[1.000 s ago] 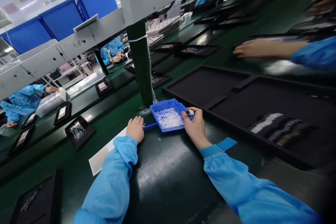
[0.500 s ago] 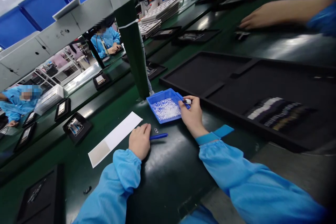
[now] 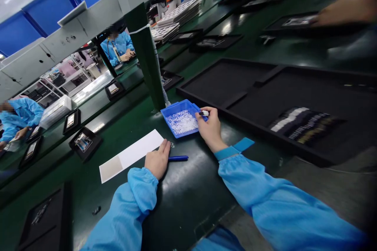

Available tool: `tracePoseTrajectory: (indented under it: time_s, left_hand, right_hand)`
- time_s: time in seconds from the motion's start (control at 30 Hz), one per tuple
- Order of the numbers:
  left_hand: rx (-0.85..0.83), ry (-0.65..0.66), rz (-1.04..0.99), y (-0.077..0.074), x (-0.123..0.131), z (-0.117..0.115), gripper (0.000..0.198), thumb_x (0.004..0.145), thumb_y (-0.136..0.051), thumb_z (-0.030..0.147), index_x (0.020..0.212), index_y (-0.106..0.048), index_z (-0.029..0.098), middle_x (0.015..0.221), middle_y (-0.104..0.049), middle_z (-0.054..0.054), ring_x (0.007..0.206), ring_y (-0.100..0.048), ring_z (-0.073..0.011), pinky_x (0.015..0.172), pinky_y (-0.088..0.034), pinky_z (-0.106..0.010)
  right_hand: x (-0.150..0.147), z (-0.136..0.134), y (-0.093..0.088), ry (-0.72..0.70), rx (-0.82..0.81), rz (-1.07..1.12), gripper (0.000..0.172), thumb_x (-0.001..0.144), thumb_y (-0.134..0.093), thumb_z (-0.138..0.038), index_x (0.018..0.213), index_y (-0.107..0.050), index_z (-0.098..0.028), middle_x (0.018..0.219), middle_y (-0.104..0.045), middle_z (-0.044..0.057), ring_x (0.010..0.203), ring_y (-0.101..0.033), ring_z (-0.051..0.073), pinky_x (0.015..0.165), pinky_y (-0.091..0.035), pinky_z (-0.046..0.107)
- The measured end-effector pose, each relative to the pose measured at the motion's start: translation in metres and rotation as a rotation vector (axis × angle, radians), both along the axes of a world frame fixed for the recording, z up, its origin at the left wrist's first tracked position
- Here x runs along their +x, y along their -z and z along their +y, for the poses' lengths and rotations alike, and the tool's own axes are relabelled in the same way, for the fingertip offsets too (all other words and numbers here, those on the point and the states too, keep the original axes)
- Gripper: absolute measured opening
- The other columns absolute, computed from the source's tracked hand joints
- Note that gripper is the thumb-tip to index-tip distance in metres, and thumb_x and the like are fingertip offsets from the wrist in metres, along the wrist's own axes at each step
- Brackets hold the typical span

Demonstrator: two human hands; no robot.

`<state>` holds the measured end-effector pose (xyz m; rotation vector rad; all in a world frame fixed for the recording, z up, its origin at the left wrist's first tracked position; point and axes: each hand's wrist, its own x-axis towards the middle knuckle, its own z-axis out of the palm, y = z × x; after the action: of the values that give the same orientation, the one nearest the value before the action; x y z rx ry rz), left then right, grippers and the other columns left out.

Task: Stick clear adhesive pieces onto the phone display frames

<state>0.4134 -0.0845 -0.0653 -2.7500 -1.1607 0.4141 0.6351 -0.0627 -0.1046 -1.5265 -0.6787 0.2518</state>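
Observation:
My left hand (image 3: 158, 160) rests on the dark green bench with its fingers reaching a tiny clear part (image 3: 171, 145) beside a white paper strip (image 3: 131, 155). A blue pen-like tool (image 3: 178, 158) lies just right of that hand, apart from its fingers. My right hand (image 3: 209, 128) is closed on a small dark tool with a white tip (image 3: 204, 113) at the right edge of a small blue tray (image 3: 179, 106) filled with tiny clear parts.
A large black foam tray (image 3: 235, 86) with striped strips (image 3: 303, 126) lies to the right. Small black trays with devices (image 3: 83, 142) ride the belt at left. A green post (image 3: 147, 59) stands behind the blue tray. Another person's arm (image 3: 344, 8) reaches in at top right.
My left hand drew back from the blue tray toward me, let the blue tool lie on the bench, and stretched its fingers to the tiny part. The right hand stayed at the tray.

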Motion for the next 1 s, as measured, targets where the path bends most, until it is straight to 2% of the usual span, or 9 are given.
tracePoseTrajectory:
  time_s: [0.2, 0.33, 0.5, 0.6, 0.8, 0.87, 1.0]
  left_hand:
    - [-0.009, -0.189, -0.049, -0.002, -0.009, 0.009, 0.072, 0.088, -0.041, 0.006, 0.155, -0.023, 0.023, 0.158, -0.033, -0.011, 0.101, -0.069, -0.0219, 0.080, -0.061, -0.033]
    - [0.034, -0.176, -0.121, 0.000, -0.011, 0.014, 0.069, 0.089, -0.044, 0.009, 0.153, -0.027, 0.028, 0.156, -0.036, -0.010, 0.100, -0.069, -0.0200, 0.080, -0.061, -0.032]
    - [0.073, -0.114, -0.167, 0.006, -0.005, 0.008, 0.061, 0.091, -0.046, 0.014, 0.150, -0.035, 0.021, 0.152, -0.041, -0.013, 0.094, -0.070, -0.0212, 0.073, -0.063, -0.033]
    - [0.093, -0.160, -0.175, 0.007, -0.002, 0.006, 0.055, 0.095, -0.043, 0.018, 0.149, -0.037, 0.019, 0.148, -0.046, -0.013, 0.091, -0.071, -0.0213, 0.070, -0.063, -0.034]
    - [0.151, -0.362, -0.201, 0.008, 0.000, 0.005, 0.048, 0.099, -0.039, 0.034, 0.143, -0.047, 0.017, 0.148, -0.047, -0.015, 0.080, -0.072, -0.0210, 0.065, -0.061, -0.033]
    - [0.155, -0.368, -0.213, 0.009, 0.000, 0.005, 0.049, 0.099, -0.039, 0.035, 0.144, -0.046, 0.016, 0.149, -0.046, -0.015, 0.082, -0.072, -0.0212, 0.065, -0.061, -0.032]
    - [0.127, -0.290, -0.244, 0.011, 0.001, 0.007, 0.049, 0.100, -0.037, 0.030, 0.147, -0.042, 0.018, 0.150, -0.046, -0.013, 0.084, -0.072, -0.0195, 0.066, -0.061, -0.031]
  right_hand:
    - [0.000, -0.002, 0.000, -0.017, -0.005, -0.002, 0.027, 0.073, -0.055, -0.039, 0.094, -0.052, -0.022, 0.084, -0.059, 0.006, 0.074, -0.055, 0.023, 0.067, -0.044, 0.035]
    - [0.000, -0.003, 0.001, -0.019, -0.004, -0.005, 0.028, 0.073, -0.055, -0.041, 0.094, -0.053, -0.022, 0.085, -0.059, 0.006, 0.073, -0.054, 0.023, 0.066, -0.044, 0.034]
    - [0.000, -0.002, 0.003, -0.018, 0.000, -0.007, 0.028, 0.073, -0.056, -0.040, 0.094, -0.054, -0.022, 0.086, -0.059, 0.005, 0.075, -0.055, 0.023, 0.066, -0.044, 0.034]
    - [0.000, -0.002, 0.003, -0.019, 0.000, -0.007, 0.027, 0.073, -0.056, -0.040, 0.094, -0.054, -0.023, 0.087, -0.059, 0.005, 0.077, -0.055, 0.023, 0.067, -0.044, 0.034]
    - [-0.001, -0.004, 0.003, -0.031, -0.018, 0.001, 0.028, 0.074, -0.056, -0.041, 0.094, -0.052, -0.022, 0.086, -0.057, 0.005, 0.075, -0.054, 0.023, 0.068, -0.044, 0.035]
    - [-0.001, -0.005, 0.003, -0.037, -0.023, 0.004, 0.028, 0.074, -0.056, -0.041, 0.094, -0.052, -0.022, 0.086, -0.057, 0.005, 0.074, -0.054, 0.023, 0.068, -0.044, 0.035]
    - [-0.001, -0.006, 0.003, -0.040, -0.027, 0.007, 0.030, 0.073, -0.056, -0.042, 0.095, -0.053, -0.022, 0.085, -0.057, 0.005, 0.073, -0.053, 0.023, 0.067, -0.043, 0.035]
